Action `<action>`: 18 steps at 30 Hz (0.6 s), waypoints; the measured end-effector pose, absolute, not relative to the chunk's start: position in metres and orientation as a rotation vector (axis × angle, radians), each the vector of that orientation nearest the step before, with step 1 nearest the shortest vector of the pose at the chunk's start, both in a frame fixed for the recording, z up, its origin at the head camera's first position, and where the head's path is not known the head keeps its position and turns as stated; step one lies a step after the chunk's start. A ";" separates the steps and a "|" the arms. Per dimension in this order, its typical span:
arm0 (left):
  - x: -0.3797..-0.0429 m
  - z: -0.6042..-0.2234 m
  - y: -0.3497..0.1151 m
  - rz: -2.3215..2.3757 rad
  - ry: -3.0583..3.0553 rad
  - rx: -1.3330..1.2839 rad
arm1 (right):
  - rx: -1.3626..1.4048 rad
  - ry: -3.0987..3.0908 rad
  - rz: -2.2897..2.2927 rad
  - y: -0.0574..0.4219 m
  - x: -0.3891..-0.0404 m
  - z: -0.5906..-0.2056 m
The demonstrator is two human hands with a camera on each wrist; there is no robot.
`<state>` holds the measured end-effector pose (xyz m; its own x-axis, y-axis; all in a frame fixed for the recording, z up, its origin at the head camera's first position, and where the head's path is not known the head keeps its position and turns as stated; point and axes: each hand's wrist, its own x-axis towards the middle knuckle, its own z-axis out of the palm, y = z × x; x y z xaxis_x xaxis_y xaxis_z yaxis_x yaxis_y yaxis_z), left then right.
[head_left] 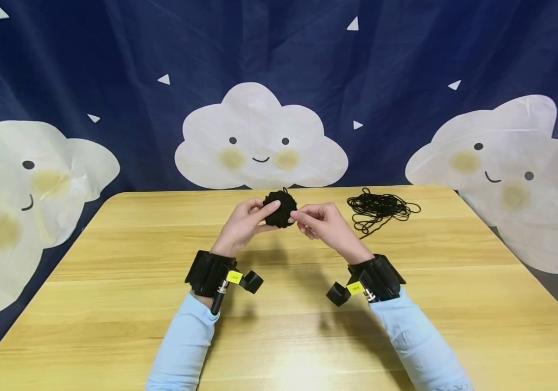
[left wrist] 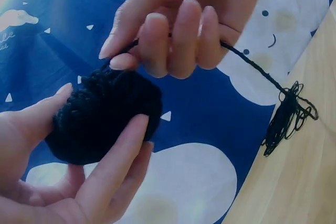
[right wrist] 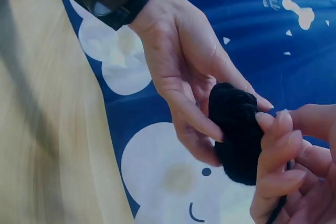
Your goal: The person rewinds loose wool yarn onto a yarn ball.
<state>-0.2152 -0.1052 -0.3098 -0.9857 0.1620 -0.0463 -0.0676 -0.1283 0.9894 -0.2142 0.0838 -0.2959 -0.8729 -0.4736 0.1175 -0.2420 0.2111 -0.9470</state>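
Note:
A ball of black yarn [head_left: 280, 209] is held up over the far part of the table by my left hand [head_left: 242, 224], whose thumb and fingers curl round its sides. Close against the ball's right side, my right hand [head_left: 324, 224] pinches the yarn strand [left wrist: 254, 66] between thumb and index finger. In the left wrist view that strand passes under the other curled fingers and runs on to a loose heap of black yarn [left wrist: 286, 116] lying on the table. The right wrist view shows the ball [right wrist: 236, 129] between both hands, its right edge partly hidden by my right fingers.
The loose yarn heap [head_left: 381, 207] lies near the back edge of the wooden table [head_left: 127, 304], right of my hands. Behind the table hangs a dark blue curtain [head_left: 279, 49] with white clouds. Each wrist wears a black strap with a camera mount.

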 end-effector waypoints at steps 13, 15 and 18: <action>-0.213 -0.310 -0.104 2.413 1.747 0.162 | -0.853 2.113 -1.553 0.083 -0.218 -0.312; -0.213 -0.309 -0.103 2.407 1.722 0.147 | -0.835 2.073 -1.545 0.083 -0.220 -0.315; -0.213 -0.307 -0.103 2.401 1.695 0.129 | -0.775 2.010 -1.559 0.086 -0.224 -0.319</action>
<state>-0.2128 -0.1031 -0.3070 -0.9763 0.2119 -0.0432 -0.1117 -0.3228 0.9399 -0.2242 0.0860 -0.3188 -0.7260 -0.6871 -0.0281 -0.1436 0.1915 -0.9709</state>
